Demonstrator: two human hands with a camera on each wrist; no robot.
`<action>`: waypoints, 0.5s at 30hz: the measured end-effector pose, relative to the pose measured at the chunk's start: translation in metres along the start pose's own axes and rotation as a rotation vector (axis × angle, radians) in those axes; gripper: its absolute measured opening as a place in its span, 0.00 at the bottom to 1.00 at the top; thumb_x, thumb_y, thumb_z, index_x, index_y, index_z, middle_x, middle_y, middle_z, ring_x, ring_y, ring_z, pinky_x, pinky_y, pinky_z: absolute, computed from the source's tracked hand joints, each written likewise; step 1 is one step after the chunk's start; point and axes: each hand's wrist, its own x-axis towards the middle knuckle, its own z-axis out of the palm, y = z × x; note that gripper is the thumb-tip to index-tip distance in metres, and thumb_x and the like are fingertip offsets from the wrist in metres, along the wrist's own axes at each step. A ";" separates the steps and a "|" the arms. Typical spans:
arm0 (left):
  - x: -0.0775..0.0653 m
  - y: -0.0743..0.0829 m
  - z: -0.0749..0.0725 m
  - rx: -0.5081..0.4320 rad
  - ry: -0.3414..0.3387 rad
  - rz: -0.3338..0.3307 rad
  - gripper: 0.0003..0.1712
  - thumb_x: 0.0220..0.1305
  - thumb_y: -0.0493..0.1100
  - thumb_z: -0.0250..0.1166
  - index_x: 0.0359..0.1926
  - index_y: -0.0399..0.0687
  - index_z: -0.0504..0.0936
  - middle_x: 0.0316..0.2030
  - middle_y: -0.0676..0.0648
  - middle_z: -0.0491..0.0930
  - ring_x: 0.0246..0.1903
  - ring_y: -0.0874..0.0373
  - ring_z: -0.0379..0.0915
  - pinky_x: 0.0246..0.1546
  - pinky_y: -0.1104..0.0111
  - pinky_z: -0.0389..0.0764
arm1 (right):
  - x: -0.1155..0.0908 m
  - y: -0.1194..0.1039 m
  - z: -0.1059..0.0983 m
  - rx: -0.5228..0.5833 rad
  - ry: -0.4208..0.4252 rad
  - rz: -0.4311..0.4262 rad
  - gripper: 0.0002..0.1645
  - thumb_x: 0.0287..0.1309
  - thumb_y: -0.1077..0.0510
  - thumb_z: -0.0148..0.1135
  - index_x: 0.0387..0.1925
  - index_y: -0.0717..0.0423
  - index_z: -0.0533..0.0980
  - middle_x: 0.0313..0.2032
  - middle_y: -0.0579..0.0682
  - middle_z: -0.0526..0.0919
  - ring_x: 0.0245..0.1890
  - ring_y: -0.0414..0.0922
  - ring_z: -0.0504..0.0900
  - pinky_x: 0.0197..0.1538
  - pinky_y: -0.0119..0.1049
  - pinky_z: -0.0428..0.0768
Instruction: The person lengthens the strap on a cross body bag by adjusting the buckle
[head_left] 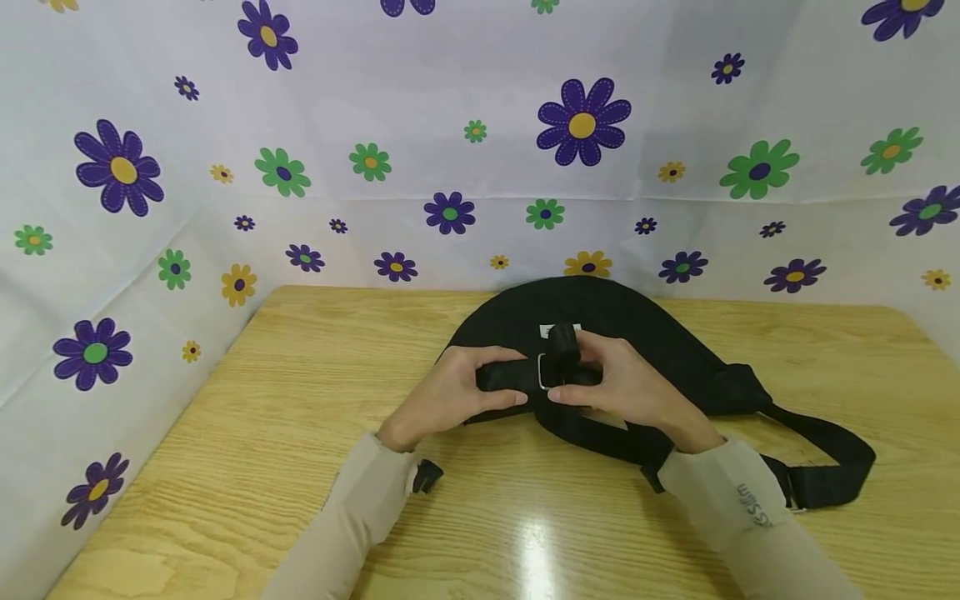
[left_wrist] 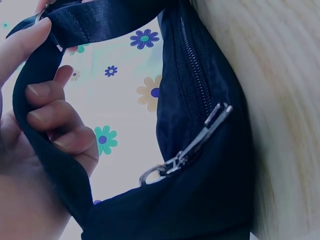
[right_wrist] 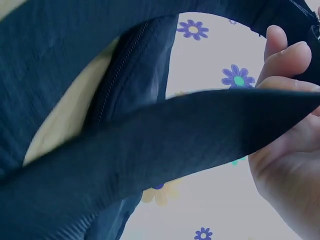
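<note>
A black crescent-shaped bag (head_left: 637, 312) lies at the back of the table in the head view, a white label (head_left: 546, 331) on its middle. In front of it, both hands hold its black strap (head_left: 498, 377) at a silver metal slider (head_left: 541, 372). My left hand (head_left: 444, 390) grips the strap just left of the slider, thumb and fingers on its edges. On the slider's other side, my right hand (head_left: 633, 387) pinches the webbing, where a loop stands up. The left wrist view shows the bag's silver zip pull (left_wrist: 197, 137), with the strap running across the left hand's palm.
More webbing (head_left: 832, 483) loops out over the table (head_left: 247, 467) at the right, past the right forearm. A small black piece (head_left: 427, 476) shows beside the left cuff. A flower-patterned cloth (head_left: 450, 100) hangs behind the table and along its left side.
</note>
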 end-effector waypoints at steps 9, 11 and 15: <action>-0.002 -0.003 -0.006 -0.016 -0.028 -0.046 0.22 0.60 0.39 0.75 0.55 0.40 0.85 0.50 0.46 0.84 0.49 0.56 0.76 0.54 0.63 0.76 | -0.003 0.000 -0.008 -0.018 -0.013 -0.006 0.27 0.58 0.60 0.73 0.56 0.66 0.75 0.43 0.51 0.87 0.45 0.48 0.84 0.54 0.54 0.77; -0.002 -0.003 -0.008 -0.005 -0.036 -0.053 0.22 0.61 0.40 0.75 0.56 0.41 0.85 0.51 0.46 0.84 0.49 0.55 0.76 0.54 0.63 0.76 | -0.003 0.001 -0.009 -0.034 -0.012 -0.002 0.25 0.58 0.60 0.73 0.54 0.65 0.76 0.42 0.50 0.87 0.45 0.47 0.84 0.54 0.53 0.77; -0.004 -0.003 -0.013 -0.002 -0.057 -0.077 0.23 0.60 0.41 0.75 0.57 0.41 0.85 0.52 0.46 0.83 0.50 0.53 0.75 0.56 0.61 0.75 | -0.005 0.003 -0.011 -0.058 -0.019 0.009 0.24 0.57 0.59 0.74 0.53 0.64 0.77 0.41 0.48 0.87 0.43 0.45 0.83 0.53 0.50 0.77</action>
